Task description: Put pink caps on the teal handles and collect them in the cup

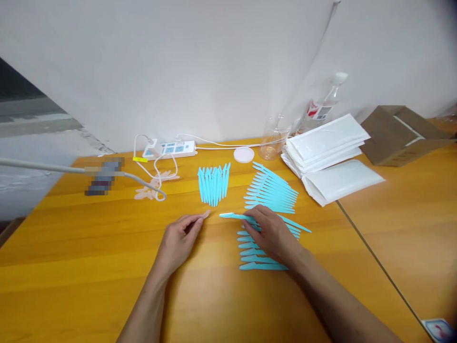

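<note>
My left hand (180,238) is closed in a pinch on a small translucent blade cover (206,214). To its right, my right hand (269,233) grips a light-blue eyebrow razor (228,216), its blade end pointing left toward the cover; a gap separates the two. Under and around my right hand lie more blue razors (262,266), partly hidden by it. A fanned row of razors (273,190) lies just beyond it. Another group of razors (213,186) lies beyond the space between my hands, tips away from me. Loose pale covers (144,191) are scattered at the left.
A power strip (178,149) with white cables runs along the wall. Behind the razors are a round lid (243,154), a see-through jar (273,140) and a plastic bottle (321,107). White padded envelopes (328,143) and a cardboard box (392,138) stand right. A blurred object (104,177) lies left.
</note>
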Action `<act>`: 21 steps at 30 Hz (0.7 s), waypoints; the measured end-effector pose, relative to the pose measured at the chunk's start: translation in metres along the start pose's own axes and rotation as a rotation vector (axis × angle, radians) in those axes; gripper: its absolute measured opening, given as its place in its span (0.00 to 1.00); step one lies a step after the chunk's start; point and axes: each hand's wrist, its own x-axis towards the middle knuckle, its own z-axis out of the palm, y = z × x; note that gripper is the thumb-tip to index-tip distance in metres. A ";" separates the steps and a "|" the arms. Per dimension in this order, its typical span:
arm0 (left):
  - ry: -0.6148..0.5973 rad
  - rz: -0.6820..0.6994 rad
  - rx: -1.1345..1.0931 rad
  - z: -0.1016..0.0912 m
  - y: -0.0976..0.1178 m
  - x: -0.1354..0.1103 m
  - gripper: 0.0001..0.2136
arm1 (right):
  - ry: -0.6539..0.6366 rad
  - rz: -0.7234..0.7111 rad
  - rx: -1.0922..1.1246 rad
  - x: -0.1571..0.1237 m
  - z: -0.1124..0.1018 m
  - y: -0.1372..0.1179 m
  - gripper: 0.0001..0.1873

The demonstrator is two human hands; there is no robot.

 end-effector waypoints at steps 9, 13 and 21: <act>-0.173 -0.039 -0.068 0.002 0.013 -0.006 0.14 | -0.060 -0.074 0.007 0.001 -0.004 -0.004 0.06; -0.201 -0.016 -0.085 0.003 0.016 -0.006 0.13 | -0.082 -0.106 0.005 0.000 -0.005 -0.005 0.05; -0.227 -0.042 -0.097 -0.004 0.014 -0.006 0.13 | -0.086 -0.107 -0.005 0.001 -0.008 -0.002 0.06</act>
